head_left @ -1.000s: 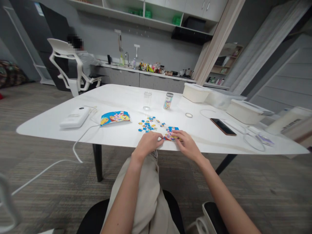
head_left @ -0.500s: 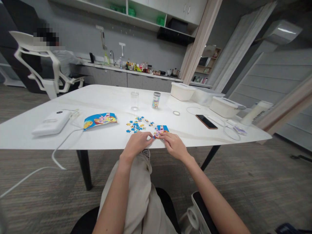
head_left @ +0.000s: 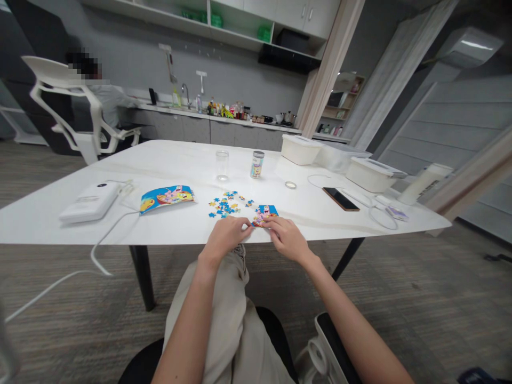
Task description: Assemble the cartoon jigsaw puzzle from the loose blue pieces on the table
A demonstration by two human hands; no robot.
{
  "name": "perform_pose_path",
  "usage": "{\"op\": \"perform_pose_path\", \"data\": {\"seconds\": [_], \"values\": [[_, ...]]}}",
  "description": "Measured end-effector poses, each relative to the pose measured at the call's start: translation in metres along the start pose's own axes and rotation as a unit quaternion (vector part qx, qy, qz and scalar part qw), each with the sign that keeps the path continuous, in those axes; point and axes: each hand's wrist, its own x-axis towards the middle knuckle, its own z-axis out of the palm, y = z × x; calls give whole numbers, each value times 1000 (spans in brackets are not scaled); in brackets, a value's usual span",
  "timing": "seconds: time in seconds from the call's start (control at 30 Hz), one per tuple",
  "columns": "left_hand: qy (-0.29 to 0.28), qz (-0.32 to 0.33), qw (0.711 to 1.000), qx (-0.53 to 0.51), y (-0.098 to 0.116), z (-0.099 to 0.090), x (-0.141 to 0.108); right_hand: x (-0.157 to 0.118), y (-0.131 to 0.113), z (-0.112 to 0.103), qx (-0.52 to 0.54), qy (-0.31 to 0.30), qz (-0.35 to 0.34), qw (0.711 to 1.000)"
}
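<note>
Puzzle (head_left: 269,209): part-joined, by bench (head_left: 180,165) front edge
Left hand (head_left: 224,234): at its left
Right hand (head_left: 290,239): on it
Fingers: cannot tell grip

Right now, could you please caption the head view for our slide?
Left hand and right hand at a partly assembled jigsaw puzzle, loose puzzle pieces nearby.

single head-worn view, facing forward and down over the white table (head_left: 180,165), forearms close

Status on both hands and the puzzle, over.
Left hand at section's left edge; right hand on joined puzzle section. Loose pieces beyond left hand.
</note>
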Motion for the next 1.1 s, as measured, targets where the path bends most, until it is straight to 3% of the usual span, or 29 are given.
{"op": "perform_pose_path", "data": {"seconds": [1.1], "values": [[-14, 10, 997, 72, 3, 1, -7, 1, -4, 2, -26, 9, -4, 1000]]}}
